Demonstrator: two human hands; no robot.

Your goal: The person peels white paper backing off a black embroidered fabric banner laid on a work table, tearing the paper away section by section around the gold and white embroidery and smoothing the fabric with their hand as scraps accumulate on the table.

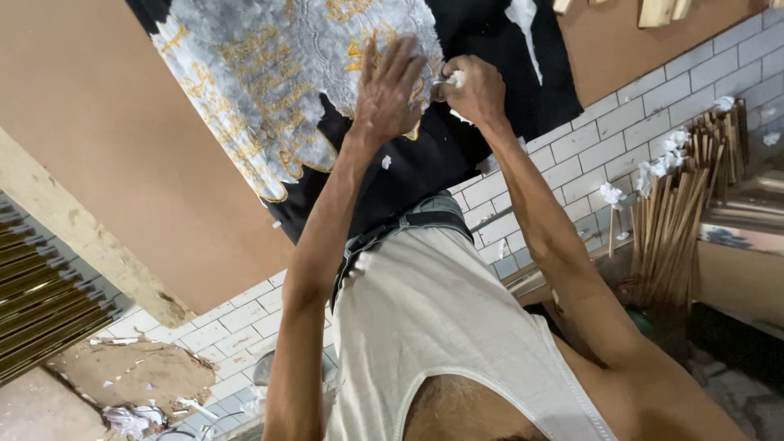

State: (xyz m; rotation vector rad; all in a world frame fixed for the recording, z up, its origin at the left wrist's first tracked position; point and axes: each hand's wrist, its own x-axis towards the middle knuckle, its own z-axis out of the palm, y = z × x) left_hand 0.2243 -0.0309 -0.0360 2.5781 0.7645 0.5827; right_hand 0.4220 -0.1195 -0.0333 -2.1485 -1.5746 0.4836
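The left hand (pixel 390 88) is lying flat with fingers spread, pressing on the black cloth (pixel 425 163) at the edge of its silver-grey panel with gold embroidery (pixel 269 82). The right hand (pixel 472 88) is closed into a loose fist just beside the left, pinching a small white scrap (pixel 455 78) between thumb and fingers, right over the cloth. The cloth is lying spread on a brown desk (pixel 106 122), reaching from its upper edge down toward the person's waist. The person is wearing a pale sleeveless shirt (pixel 425 327) and a dark belt (pixel 408 224). White scraps (pixel 385 162) are sitting on the cloth and on the white tiled floor (pixel 612 131). A bundle of thin wooden strips (pixel 678 212) is leaning near the right arm, well apart from both hands. Gold-coloured ribbed mouldings (pixel 41 302) are lying at the left edge.
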